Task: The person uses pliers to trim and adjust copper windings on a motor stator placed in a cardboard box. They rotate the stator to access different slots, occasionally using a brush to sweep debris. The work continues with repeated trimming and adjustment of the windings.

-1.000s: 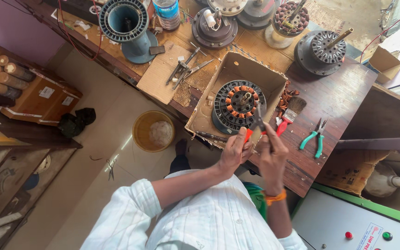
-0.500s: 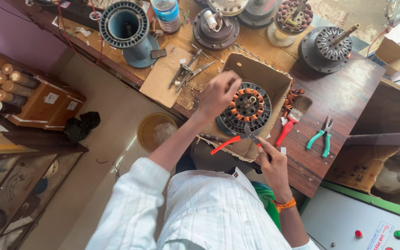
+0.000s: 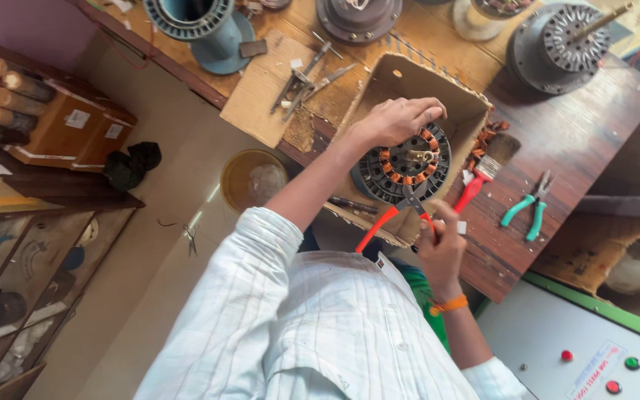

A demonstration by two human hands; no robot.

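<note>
Your right hand (image 3: pixel 442 248) is clenched on the red-handled pliers (image 3: pixel 401 215), jaws at the near rim of the stator (image 3: pixel 403 164). The stator sits in the cardboard tray (image 3: pixel 379 81) on the worktop (image 3: pixel 579 133). Your left hand (image 3: pixel 394 122) has come off the pliers side since a second ago; its fingers (image 3: pixel 427 111) now grasp the stator's far edge, steadying it.
</note>
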